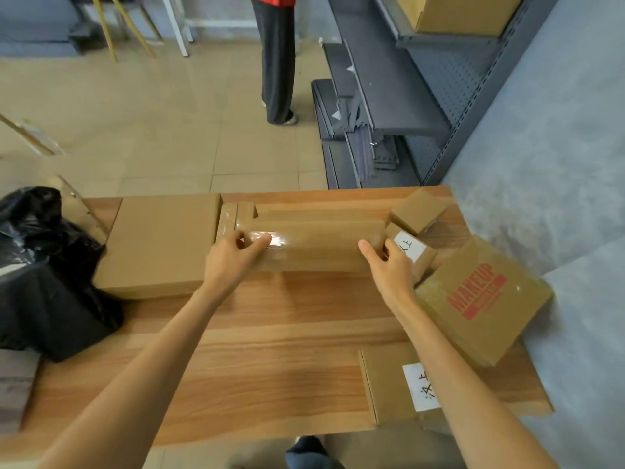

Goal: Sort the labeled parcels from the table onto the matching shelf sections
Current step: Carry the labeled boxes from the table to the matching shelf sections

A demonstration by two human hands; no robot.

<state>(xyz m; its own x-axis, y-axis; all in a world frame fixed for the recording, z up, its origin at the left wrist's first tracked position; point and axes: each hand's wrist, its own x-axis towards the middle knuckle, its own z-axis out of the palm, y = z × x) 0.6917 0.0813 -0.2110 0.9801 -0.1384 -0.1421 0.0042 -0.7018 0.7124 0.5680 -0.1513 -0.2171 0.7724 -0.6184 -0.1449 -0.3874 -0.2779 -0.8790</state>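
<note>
Parcels lie across the wooden table [270, 350]; a long taped cardboard parcel [314, 243] rests near the far edge, gripped at both ends. The left hand [233, 257] curls its fingers over the taped left end, and the right hand [389, 265] pinches the right end. A small labeled box [414, 252] touches that end, beside a "MAKEUP" box [483, 299]. Grey shelving [439, 96] stands beyond.

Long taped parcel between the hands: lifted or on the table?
Cannot tell: both hands, left hand and right hand, grip the long taped parcel at its ends.
</note>
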